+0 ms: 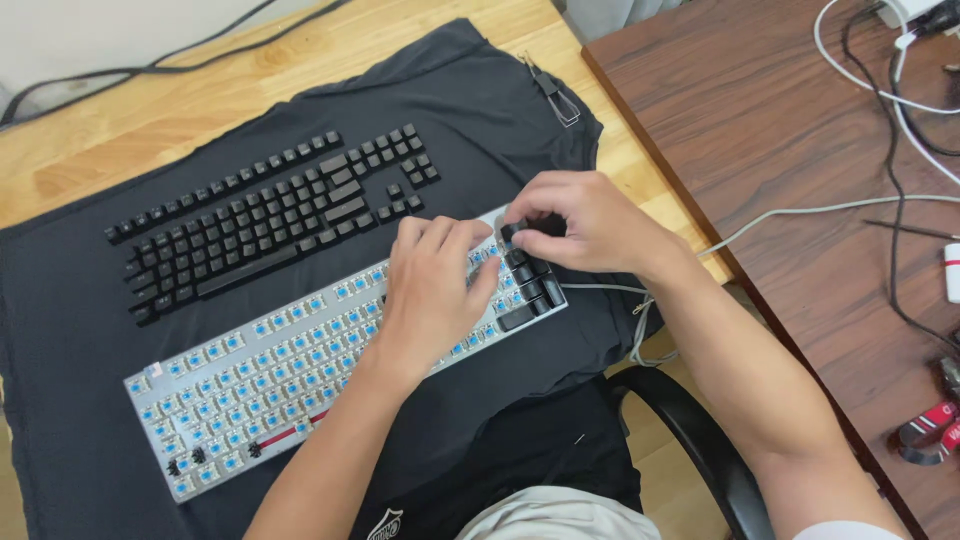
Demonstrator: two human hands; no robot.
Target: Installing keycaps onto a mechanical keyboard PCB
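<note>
A silver mechanical keyboard (250, 380) with bare blue switches lies on a dark cloth (70, 330). Several black keycaps sit on its right end (530, 290). My left hand (430, 290) rests flat on the keyboard's right half, fingers spread over the switches. My right hand (580, 225) hovers at the keyboard's top right corner, fingertips pinched on a black keycap (512, 232). Behind the keyboard, rows of loose black keycaps (270, 215) are laid out on the cloth in keyboard order.
A wire keycap puller (556, 95) lies at the cloth's far right edge. A dark wooden desk (800, 150) with white and black cables stands to the right. The keyboard's cable (640, 320) hangs off the light wooden table (180, 90). A black chair armrest (690, 430) is below.
</note>
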